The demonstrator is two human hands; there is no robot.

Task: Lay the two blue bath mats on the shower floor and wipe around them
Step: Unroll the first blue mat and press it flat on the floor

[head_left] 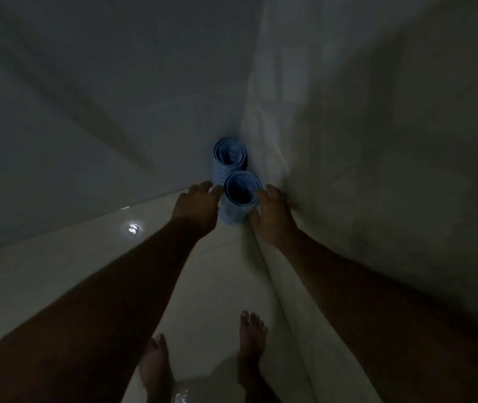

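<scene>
Two blue bath mats stand rolled up on end in the corner of a dim shower. The far roll (pixel 229 159) leans in the corner; the near roll (pixel 239 199) stands just in front of it. My left hand (pixel 197 207) reaches to the left side of the near roll, fingers extended and touching it. On the roll's right side is my right hand (pixel 271 213), with fingers curving round its rim. Both arms stretch forward from the bottom of the view.
Pale tiled walls meet in the corner (pixel 249 112), close on the right. The glossy light floor (pixel 208 271) shows a bright reflection (pixel 132 228) at the left. My two bare feet (pixel 156 365) stand on the floor at the bottom.
</scene>
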